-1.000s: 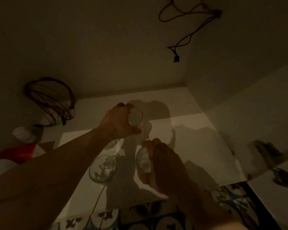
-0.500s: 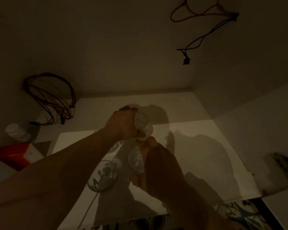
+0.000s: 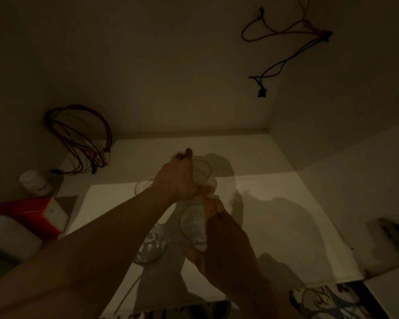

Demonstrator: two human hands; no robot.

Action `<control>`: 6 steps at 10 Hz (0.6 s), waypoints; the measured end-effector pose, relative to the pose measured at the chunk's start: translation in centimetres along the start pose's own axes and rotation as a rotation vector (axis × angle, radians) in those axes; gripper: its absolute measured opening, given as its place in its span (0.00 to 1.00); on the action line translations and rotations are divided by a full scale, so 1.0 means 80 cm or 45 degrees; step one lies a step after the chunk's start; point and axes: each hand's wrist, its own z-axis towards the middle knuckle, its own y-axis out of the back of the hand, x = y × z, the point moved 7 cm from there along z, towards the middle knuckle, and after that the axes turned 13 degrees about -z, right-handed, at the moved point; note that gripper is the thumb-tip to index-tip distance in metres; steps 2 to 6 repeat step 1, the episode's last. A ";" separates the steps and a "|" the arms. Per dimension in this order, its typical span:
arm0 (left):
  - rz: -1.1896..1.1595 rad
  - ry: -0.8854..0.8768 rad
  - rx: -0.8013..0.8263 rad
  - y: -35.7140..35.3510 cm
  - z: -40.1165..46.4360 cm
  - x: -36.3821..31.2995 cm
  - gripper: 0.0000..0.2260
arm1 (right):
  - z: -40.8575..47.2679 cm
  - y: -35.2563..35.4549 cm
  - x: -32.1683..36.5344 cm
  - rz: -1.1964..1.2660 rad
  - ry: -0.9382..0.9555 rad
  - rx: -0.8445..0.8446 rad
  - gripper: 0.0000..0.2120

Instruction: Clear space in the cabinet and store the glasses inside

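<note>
Inside the dim cabinet, my left hand (image 3: 177, 180) grips a clear glass (image 3: 202, 172) from the side, deep on the white cabinet floor (image 3: 274, 203). My right hand (image 3: 219, 229) holds a second clear glass (image 3: 191, 224) just in front of it. A third glass (image 3: 151, 247) stands on the floor under my left forearm, and the rim of another glass (image 3: 143, 184) shows to the left of my left wrist. The light is low and the bases of the glasses are partly hidden.
A coil of red and dark wires (image 3: 81, 139) hangs at the back left, above a white bottle (image 3: 35, 183) and a red and white box (image 3: 30, 215). More wires (image 3: 286, 51) dangle at the upper right. Patterned floor tiles (image 3: 327, 300) show below the cabinet edge.
Both hands have moved deeper into the cabinet with their glasses, and the view has shifted forward so that less of the tiled floor shows.
</note>
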 end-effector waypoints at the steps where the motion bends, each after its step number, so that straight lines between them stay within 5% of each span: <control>1: -0.057 0.005 -0.142 0.011 -0.015 0.008 0.54 | -0.002 0.011 -0.004 0.094 -0.023 -0.010 0.46; 6: -0.057 0.005 -0.142 0.011 -0.015 0.008 0.54 | -0.002 0.011 -0.004 0.094 -0.023 -0.010 0.46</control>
